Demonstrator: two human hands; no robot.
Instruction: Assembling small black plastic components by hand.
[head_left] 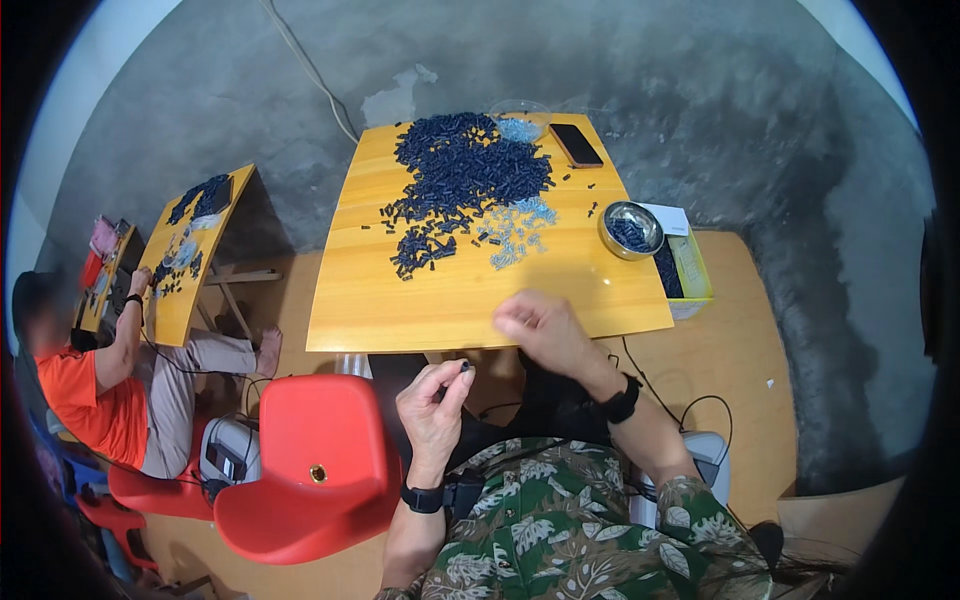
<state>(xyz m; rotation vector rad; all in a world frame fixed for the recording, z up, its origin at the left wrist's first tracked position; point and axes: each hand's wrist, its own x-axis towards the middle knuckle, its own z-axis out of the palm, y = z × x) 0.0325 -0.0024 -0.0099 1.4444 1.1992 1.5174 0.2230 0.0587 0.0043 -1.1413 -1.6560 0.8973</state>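
Nearest the body, the left hand (pixel 430 408) pinches one small dark piece (pixel 466 367) between thumb and fingers, its end exposed at the tips. The piece lies just on the body's side of the near edge of the desk (pixel 400 322); its long axis is too foreshortened to read. Slightly farther out is the right hand (pixel 545 328), its fingers curled inward; whether they grip anything cannot be told. From these right fingers the piece lies leftward and closer to the body, near but apart. Farther off, loose pale-blue pieces (pixel 513 242) are scattered ahead of both hands, the right hand being nearer. To their right stands a metal bowl (pixel 649 217) containing dark pieces. Beyond, a broad dark heap (pixel 470 165) extends toward the far edge.
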